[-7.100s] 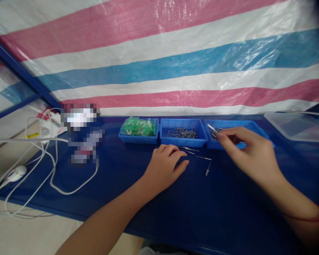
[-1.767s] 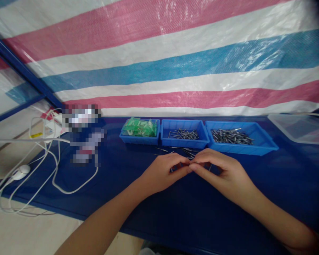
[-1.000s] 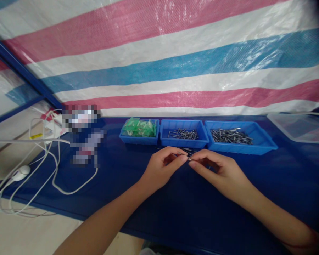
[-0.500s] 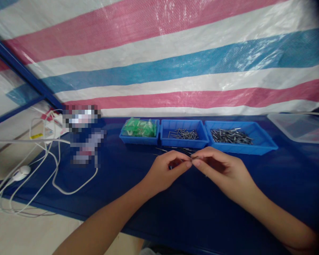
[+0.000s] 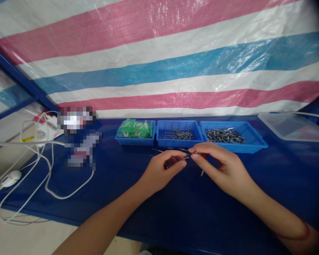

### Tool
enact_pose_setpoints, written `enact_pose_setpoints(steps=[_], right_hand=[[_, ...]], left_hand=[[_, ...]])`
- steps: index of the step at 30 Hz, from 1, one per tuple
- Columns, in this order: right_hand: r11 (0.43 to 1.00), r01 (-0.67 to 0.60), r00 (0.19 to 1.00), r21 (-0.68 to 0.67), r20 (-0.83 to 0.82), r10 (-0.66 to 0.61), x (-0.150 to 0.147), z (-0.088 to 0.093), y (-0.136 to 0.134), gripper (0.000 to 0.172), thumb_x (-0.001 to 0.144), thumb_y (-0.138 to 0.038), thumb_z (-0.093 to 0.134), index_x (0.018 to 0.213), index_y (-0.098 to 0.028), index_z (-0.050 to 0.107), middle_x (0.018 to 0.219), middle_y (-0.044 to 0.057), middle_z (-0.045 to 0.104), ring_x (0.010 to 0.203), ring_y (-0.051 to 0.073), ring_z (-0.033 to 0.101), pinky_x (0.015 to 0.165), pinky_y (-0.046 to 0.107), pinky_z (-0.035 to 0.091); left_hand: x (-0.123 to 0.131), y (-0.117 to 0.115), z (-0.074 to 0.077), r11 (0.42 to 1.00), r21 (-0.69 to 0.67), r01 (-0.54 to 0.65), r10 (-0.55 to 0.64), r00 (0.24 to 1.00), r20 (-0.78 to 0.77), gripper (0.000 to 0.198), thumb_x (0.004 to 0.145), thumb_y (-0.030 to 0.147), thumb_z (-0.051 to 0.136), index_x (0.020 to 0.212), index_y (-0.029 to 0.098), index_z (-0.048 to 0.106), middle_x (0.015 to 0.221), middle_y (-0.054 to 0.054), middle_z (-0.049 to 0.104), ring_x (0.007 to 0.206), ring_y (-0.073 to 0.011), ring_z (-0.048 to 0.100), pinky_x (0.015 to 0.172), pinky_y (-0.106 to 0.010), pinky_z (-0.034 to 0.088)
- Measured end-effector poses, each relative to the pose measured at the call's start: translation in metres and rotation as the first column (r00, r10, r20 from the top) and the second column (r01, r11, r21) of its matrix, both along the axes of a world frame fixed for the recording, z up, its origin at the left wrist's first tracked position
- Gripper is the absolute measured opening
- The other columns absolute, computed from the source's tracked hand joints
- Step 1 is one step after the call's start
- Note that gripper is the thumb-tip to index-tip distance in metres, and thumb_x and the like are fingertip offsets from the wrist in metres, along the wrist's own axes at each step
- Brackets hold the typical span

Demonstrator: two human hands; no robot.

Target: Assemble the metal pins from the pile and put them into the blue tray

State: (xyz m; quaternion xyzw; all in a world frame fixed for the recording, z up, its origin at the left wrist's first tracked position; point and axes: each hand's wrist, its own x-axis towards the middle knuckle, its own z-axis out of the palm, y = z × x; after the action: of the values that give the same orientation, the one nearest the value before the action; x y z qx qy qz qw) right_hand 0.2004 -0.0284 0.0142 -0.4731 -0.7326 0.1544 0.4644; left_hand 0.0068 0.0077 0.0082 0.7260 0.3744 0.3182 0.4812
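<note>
My left hand is over the blue table with its thumb and forefinger apart, and I see nothing between those fingertips. Its other fingers are partly hidden. Close beside it, the thumb and forefinger of my right hand are pinched on a small thin metal pin. A slim silvery shaft sticks out below the right fingers; whether it belongs to the pinched pin cannot be made out. Several loose metal pins lie on the table just behind my hands, partly covered by them.
Behind my hands stand three blue bins: one with green plastic packets, two with metal pins. A clear plastic lid or tray lies at right. White cables and blurred items are at left; a striped sheet hangs behind.
My hands have drawn apart from a touching pinch; the left fingertips have parted. The slim shaft below the right hand shows more. The view has shifted slightly to the right.
</note>
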Motion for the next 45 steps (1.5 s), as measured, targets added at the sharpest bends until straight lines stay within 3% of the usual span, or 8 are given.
enact_pose_setpoints(steps=[6, 12, 17, 22, 30, 36, 41, 45], right_hand=[[0.922, 0.326, 0.888, 0.209, 0.267, -0.374, 0.055, 0.003, 0.022, 0.022, 0.092, -0.028, 0.05, 0.109, -0.024, 0.064, 0.103, 0.011, 0.069, 0.095, 0.029, 0.063, 0.084, 0.044, 0.047], [0.846, 0.444, 0.723, 0.296, 0.44, -0.533, 0.087, -0.012, 0.035, 0.027, 0.09, -0.032, 0.053, 0.112, -0.021, 0.065, 0.096, 0.015, 0.068, 0.091, 0.034, 0.061, 0.08, 0.049, 0.044], [0.935, 0.268, 0.865, 0.231, 0.37, -0.34, 0.05, -0.003, 0.024, 0.018, 0.089, -0.029, 0.055, 0.101, -0.023, 0.067, 0.095, 0.008, 0.069, 0.092, 0.028, 0.061, 0.085, 0.045, 0.045], [0.984, 0.073, 0.918, 0.165, 0.374, -0.131, 0.022, 0.0, 0.013, 0.017, 0.089, -0.025, 0.056, 0.102, -0.021, 0.067, 0.098, 0.009, 0.069, 0.093, 0.025, 0.061, 0.086, 0.044, 0.047], [0.998, -0.058, 0.944, -0.031, 0.323, 0.065, -0.001, -0.006, 0.002, 0.014, 0.09, -0.027, 0.055, 0.094, -0.022, 0.068, 0.091, 0.006, 0.071, 0.085, 0.022, 0.064, 0.078, 0.038, 0.051], [0.974, -0.076, 0.969, -0.215, 0.212, 0.123, -0.016, -0.013, -0.005, 0.018, 0.093, -0.028, 0.05, 0.09, -0.022, 0.067, 0.086, 0.004, 0.07, 0.079, 0.018, 0.064, 0.072, 0.033, 0.05], [0.92, -0.08, 0.991, -0.385, 0.073, 0.117, -0.016, -0.014, -0.004, 0.02, 0.092, -0.032, 0.049, 0.086, -0.021, 0.065, 0.079, 0.002, 0.067, 0.065, 0.015, 0.058, 0.058, 0.029, 0.044], [0.859, -0.177, 0.984, -0.48, -0.101, 0.146, -0.019, -0.012, -0.004, 0.025, 0.092, -0.039, 0.048, 0.085, -0.021, 0.063, 0.078, 0.002, 0.063, 0.067, 0.015, 0.055, 0.059, 0.027, 0.042]], left_hand=[[-0.01, 0.007, 0.011, 0.972, 0.231, 0.037, 0.021, 0.969, -0.245, 0.021, 0.091, 0.029, 0.055, 0.104, 0.017, 0.067, 0.097, -0.005, 0.069, 0.082, -0.0147, 0.061, 0.074, -0.026, 0.046], [-0.016, 0.011, 0.004, 0.867, 0.451, 0.213, 0.067, 0.846, -0.528, 0.022, 0.087, 0.021, 0.055, 0.105, 0.02, 0.068, 0.107, -0.006, 0.066, 0.096, -0.0218, 0.058, 0.086, -0.037, 0.044], [-0.03, 0.019, 0.011, 0.837, 0.459, 0.299, 0.06, 0.783, -0.619, 0.029, 0.083, 0.01, 0.052, 0.104, 0.02, 0.07, 0.105, -0.006, 0.063, 0.094, -0.0209, 0.057, 0.086, -0.036, 0.045], [-0.045, 0.03, 0.018, 0.833, 0.361, 0.42, -0.137, 0.788, -0.6, 0.025, 0.088, 0.018, 0.057, 0.108, 0.024, 0.071, 0.108, -0.006, 0.059, 0.099, -0.0189, 0.057, 0.09, -0.031, 0.046], [-0.033, 0.026, 0.012, 0.783, 0.435, 0.445, -0.062, 0.752, -0.657, 0.016, 0.092, 0.027, 0.056, 0.098, 0.021, 0.07, 0.103, -0.005, 0.061, 0.094, -0.0178, 0.056, 0.084, -0.03, 0.041], [-0.022, 0.015, 0.018, 0.772, 0.478, 0.42, -0.067, 0.8, -0.596, 0.018, 0.096, 0.025, 0.049, 0.104, 0.021, 0.065, 0.101, -0.003, 0.069, 0.097, -0.017, 0.06, 0.088, -0.031, 0.039], [-0.016, 0.009, 0.013, 0.87, 0.434, 0.234, -0.108, 0.949, -0.297, 0.017, 0.093, 0.025, 0.053, 0.102, 0.018, 0.066, 0.101, -0.005, 0.07, 0.093, -0.0159, 0.063, 0.084, -0.027, 0.045], [-0.009, 0.005, 0.006, 0.988, 0.149, -0.029, 0.031, 0.999, -0.009, 0.021, 0.085, 0.028, 0.064, 0.103, 0.017, 0.064, 0.092, -0.003, 0.07, 0.081, -0.0148, 0.065, 0.074, -0.024, 0.05]])
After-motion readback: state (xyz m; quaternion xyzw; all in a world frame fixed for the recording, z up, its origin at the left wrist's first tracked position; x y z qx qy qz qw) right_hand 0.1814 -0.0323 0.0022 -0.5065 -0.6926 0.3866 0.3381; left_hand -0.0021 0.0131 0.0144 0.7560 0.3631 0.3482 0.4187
